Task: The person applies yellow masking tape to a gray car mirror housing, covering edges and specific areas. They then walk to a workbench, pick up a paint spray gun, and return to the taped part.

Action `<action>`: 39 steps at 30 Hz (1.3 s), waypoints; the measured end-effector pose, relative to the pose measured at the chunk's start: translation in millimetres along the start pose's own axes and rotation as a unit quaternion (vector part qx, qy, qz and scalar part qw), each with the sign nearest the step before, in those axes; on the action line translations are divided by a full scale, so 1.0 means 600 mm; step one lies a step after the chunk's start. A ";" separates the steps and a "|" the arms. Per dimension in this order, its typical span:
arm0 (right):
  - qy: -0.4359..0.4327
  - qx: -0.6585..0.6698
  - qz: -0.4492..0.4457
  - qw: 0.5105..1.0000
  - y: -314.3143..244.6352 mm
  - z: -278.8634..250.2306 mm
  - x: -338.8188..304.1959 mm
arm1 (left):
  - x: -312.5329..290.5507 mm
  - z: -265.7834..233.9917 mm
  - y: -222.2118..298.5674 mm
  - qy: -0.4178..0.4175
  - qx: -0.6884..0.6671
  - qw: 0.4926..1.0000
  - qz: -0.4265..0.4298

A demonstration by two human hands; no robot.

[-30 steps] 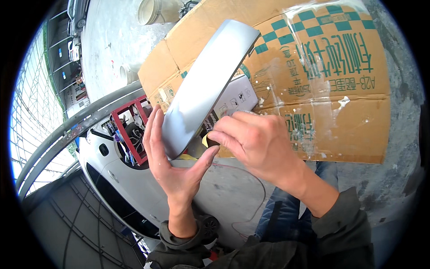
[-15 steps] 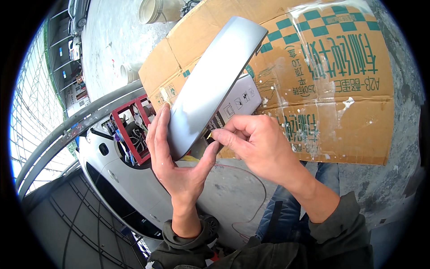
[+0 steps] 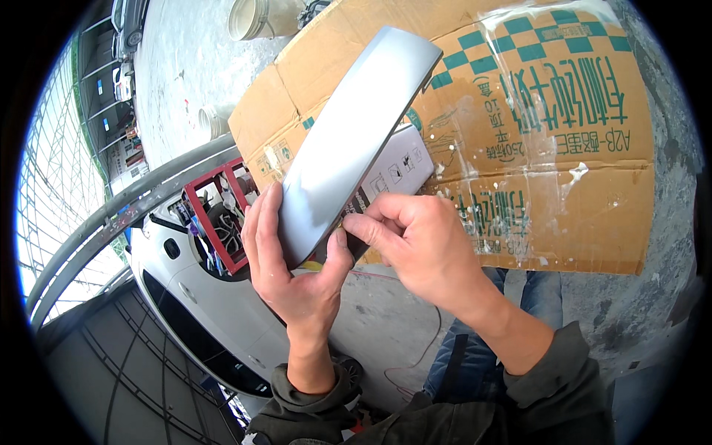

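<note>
A long, curved silver-painted panel (image 3: 356, 126) lies tilted over the cardboard, with a white box (image 3: 404, 167) partly showing under its right edge. My left hand (image 3: 297, 274) grips the panel's near end, its fingers along the left side and its thumb at the right edge. At that same edge my right hand (image 3: 423, 245) is closed in a pinch, thumb and index finger pressed together beside my left thumb. What the pinch holds is hidden by the fingers. A bit of yellow material (image 3: 313, 265) shows below the panel's near end.
Flattened brown cardboard (image 3: 571, 215) with white splashes lies under the work. A curved metal tube (image 3: 126, 211) runs along the left. Beyond it are a red-framed cart (image 3: 215, 222) and a white car (image 3: 194, 297). A bucket (image 3: 252, 18) stands far off; a thin hose (image 3: 415, 371) crosses the floor.
My right hand has shifted slightly left along the panel's edge. My left thumb has moved up and in against the edge. The small yellow piece seen in my right fingers is now hidden.
</note>
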State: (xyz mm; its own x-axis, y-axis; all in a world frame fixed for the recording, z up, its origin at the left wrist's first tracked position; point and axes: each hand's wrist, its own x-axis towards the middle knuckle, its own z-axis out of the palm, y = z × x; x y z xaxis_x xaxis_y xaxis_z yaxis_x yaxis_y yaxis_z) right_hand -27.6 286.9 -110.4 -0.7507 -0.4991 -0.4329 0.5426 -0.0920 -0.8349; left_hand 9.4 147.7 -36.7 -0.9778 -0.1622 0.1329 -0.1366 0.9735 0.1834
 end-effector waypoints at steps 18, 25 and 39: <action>0.035 -0.151 -0.143 0.978 0.020 -0.003 -0.003 | 0.015 0.017 -0.006 0.045 0.072 0.992 0.091; 0.036 -0.162 -0.157 0.974 0.006 -0.010 -0.029 | 0.016 0.021 -0.008 0.056 0.070 0.992 0.086; 0.044 -0.188 -0.076 0.978 0.036 -0.033 -0.008 | 0.017 0.022 -0.005 0.046 0.078 0.992 0.090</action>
State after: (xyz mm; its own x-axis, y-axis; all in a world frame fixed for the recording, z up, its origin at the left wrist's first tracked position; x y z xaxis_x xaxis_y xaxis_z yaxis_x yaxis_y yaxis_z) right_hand -20.1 304.5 -133.1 -0.8510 -0.4258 -0.3075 0.2576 0.1718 -0.9508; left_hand -2.2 145.5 -48.4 -0.9708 0.0087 0.2399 0.0080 1.0000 -0.0038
